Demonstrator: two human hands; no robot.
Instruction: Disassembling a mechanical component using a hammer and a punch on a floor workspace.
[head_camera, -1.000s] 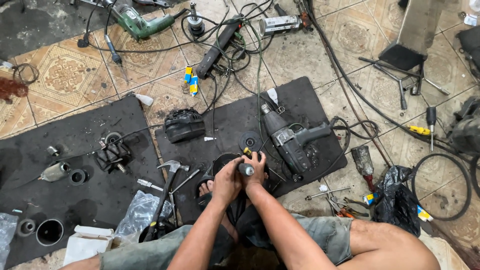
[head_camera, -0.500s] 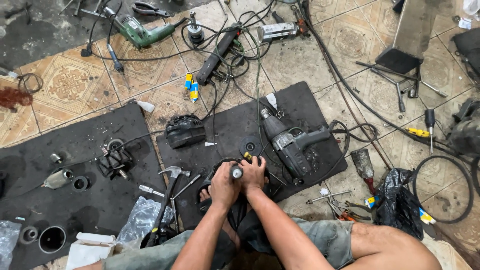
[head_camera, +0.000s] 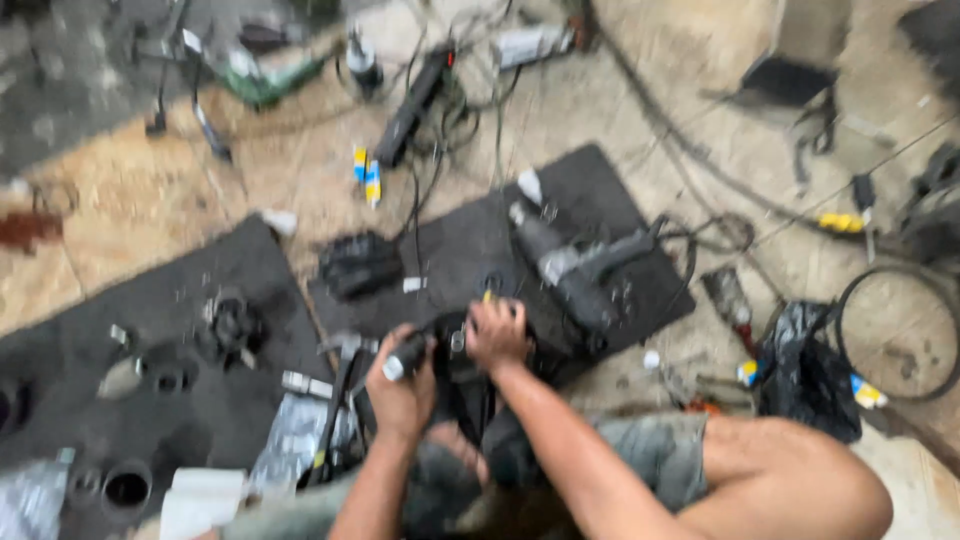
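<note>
The picture is blurred by motion. My left hand (head_camera: 400, 390) is closed around a short dark tool with a pale tip (head_camera: 403, 357), held just above my lap. My right hand (head_camera: 495, 335) grips a dark machine part (head_camera: 452, 352) that sits between both hands, over the near edge of a black rubber mat (head_camera: 590, 195). A small yellow bit shows at my right fingertips. What the part is exactly cannot be made out.
A grey power drill (head_camera: 575, 270) lies on the mat right of my hands. A black housing (head_camera: 358, 265) sits behind them. A second mat (head_camera: 150, 370) on the left holds round metal parts. Cables, a green tool (head_camera: 265, 80) and a black bag (head_camera: 805, 370) lie around.
My left hand has pulled left and lower with the tool, away from my right hand. The camera has swung, blurring the view.
</note>
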